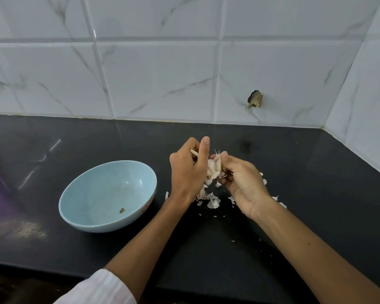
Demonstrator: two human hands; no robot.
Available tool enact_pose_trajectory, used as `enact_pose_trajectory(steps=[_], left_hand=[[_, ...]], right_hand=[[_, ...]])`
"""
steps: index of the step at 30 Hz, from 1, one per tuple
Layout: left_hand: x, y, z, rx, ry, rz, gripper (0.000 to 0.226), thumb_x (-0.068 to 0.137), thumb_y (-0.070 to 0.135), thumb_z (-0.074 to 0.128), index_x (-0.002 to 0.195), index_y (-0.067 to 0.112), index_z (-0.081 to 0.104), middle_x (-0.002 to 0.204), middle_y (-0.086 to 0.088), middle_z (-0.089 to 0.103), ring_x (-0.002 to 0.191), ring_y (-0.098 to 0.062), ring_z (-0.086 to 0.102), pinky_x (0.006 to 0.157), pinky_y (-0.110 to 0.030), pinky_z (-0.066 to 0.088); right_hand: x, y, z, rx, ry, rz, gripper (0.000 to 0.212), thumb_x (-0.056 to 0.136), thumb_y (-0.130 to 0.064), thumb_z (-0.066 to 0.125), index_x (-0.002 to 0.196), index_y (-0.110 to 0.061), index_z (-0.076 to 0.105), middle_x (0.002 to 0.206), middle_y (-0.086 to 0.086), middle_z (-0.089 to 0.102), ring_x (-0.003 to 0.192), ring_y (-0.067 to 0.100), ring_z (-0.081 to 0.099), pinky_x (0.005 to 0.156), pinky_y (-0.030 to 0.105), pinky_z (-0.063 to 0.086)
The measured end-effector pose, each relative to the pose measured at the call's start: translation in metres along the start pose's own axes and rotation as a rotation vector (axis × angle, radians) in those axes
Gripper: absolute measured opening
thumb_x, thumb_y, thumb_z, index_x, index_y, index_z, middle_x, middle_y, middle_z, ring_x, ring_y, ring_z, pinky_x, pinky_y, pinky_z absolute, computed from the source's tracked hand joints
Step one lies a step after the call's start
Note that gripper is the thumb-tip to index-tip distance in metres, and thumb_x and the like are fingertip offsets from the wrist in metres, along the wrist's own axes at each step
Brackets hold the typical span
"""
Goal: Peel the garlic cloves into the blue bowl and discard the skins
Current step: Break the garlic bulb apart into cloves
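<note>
A pale garlic bulb point(214, 166) sits between both hands above the black counter, partly hidden by fingers. My left hand point(188, 172) grips its left side with the thumb raised, and a clove tip pokes out behind the fingers. My right hand point(241, 183) pinches its right side, where papery skin sticks up. White garlic skins point(213, 201) lie scattered on the counter under and around the hands. The blue bowl point(92, 218) stands to the left of the hands, holding only a small brown scrap.
The black counter point(206, 249) runs back to a white marbled tile wall point(162, 80) that turns a corner at the right. A dark chipped hole point(255, 99) marks the wall. The counter's front edge is near the bottom left, by a white sleeve point(101, 288).
</note>
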State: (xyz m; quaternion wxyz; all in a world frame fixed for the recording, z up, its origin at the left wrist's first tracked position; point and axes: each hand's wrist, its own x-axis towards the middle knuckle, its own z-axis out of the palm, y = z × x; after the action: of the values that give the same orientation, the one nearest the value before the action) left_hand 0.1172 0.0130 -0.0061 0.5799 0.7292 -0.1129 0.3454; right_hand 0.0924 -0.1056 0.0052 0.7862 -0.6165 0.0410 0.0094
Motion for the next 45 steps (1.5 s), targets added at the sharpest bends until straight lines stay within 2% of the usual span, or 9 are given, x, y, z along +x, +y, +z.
enact_pose_trajectory(steps=[3,7,10,13,20,27,35,42,45], left_hand=[[-0.001,-0.002,0.000,0.082,-0.070,0.032,0.046,0.103,0.030,0.059,0.064,0.009,0.048,0.048,0.000,0.051,0.044,-0.009,0.045,0.045,-0.017,0.032],[0.003,-0.005,-0.004,0.183,-0.032,-0.003,0.048,0.103,0.031,0.058,0.061,0.018,0.041,0.045,0.011,0.039,0.043,-0.010,0.040,0.049,-0.017,0.032],[0.006,-0.007,-0.006,0.237,-0.032,-0.033,0.049,0.104,0.033,0.056,0.061,0.013,0.044,0.045,0.011,0.039,0.045,-0.011,0.041,0.051,-0.018,0.034],[0.006,-0.008,-0.007,0.223,-0.049,-0.042,0.049,0.104,0.033,0.056,0.063,0.008,0.048,0.045,0.010,0.041,0.045,-0.011,0.040,0.052,-0.019,0.033],[0.011,-0.009,-0.013,0.276,-0.077,-0.042,0.052,0.104,0.036,0.054,0.060,0.011,0.044,0.051,-0.005,0.054,0.048,-0.013,0.040,0.056,-0.023,0.034],[0.009,-0.008,-0.013,0.216,-0.116,-0.028,0.050,0.104,0.038,0.053,0.069,0.002,0.056,0.056,-0.011,0.058,0.056,-0.029,0.058,0.060,-0.031,0.042],[0.010,-0.005,-0.015,0.203,-0.080,-0.043,0.053,0.105,0.037,0.052,0.071,-0.003,0.056,0.061,-0.017,0.060,0.059,-0.035,0.053,0.064,-0.038,0.045],[0.010,-0.005,-0.016,0.172,-0.021,-0.034,0.052,0.105,0.034,0.053,0.072,-0.006,0.055,0.066,-0.021,0.063,0.064,-0.037,0.059,0.060,-0.035,0.044],[0.010,-0.001,-0.016,0.159,0.052,-0.022,0.048,0.105,0.031,0.055,0.071,-0.003,0.053,0.065,-0.019,0.064,0.053,-0.027,0.052,0.052,-0.029,0.040]], right_hand=[[0.002,0.002,0.001,0.016,-0.032,0.065,0.032,0.104,-0.026,0.055,0.099,-0.003,0.076,0.086,0.006,0.070,0.074,0.012,0.058,0.068,0.026,0.048],[0.002,0.002,0.004,0.134,-0.006,0.159,0.032,0.102,-0.034,0.059,0.085,-0.008,0.067,0.069,0.001,0.060,0.060,0.010,0.053,0.055,0.022,0.047],[0.003,0.004,0.002,0.079,-0.102,0.135,0.036,0.096,-0.039,0.065,0.092,-0.004,0.074,0.074,-0.002,0.065,0.065,0.007,0.054,0.061,0.021,0.049],[0.005,0.006,0.003,0.037,-0.162,0.123,0.034,0.095,-0.030,0.068,0.108,0.000,0.076,0.095,0.005,0.068,0.075,0.007,0.054,0.064,0.017,0.051],[0.007,0.007,0.002,0.145,-0.103,0.189,0.015,0.099,-0.003,0.059,0.107,0.006,0.068,0.085,0.011,0.060,0.064,0.011,0.056,0.060,0.019,0.054],[0.002,0.003,0.003,0.130,-0.158,0.228,0.029,0.094,-0.037,0.070,0.092,-0.007,0.075,0.090,0.009,0.055,0.066,0.012,0.048,0.056,0.020,0.051],[0.001,0.002,0.003,0.181,-0.141,0.242,0.012,0.095,0.007,0.056,0.090,0.004,0.067,0.091,0.016,0.058,0.067,0.014,0.054,0.053,0.016,0.050],[-0.001,-0.001,0.001,0.279,-0.103,0.277,0.025,0.088,0.019,0.047,0.092,0.006,0.068,0.078,0.016,0.071,0.072,0.019,0.065,0.061,0.019,0.056],[0.002,0.002,0.002,0.159,-0.071,0.221,0.023,0.092,0.012,0.051,0.108,0.001,0.064,0.097,0.018,0.072,0.082,0.021,0.070,0.069,0.022,0.059]])
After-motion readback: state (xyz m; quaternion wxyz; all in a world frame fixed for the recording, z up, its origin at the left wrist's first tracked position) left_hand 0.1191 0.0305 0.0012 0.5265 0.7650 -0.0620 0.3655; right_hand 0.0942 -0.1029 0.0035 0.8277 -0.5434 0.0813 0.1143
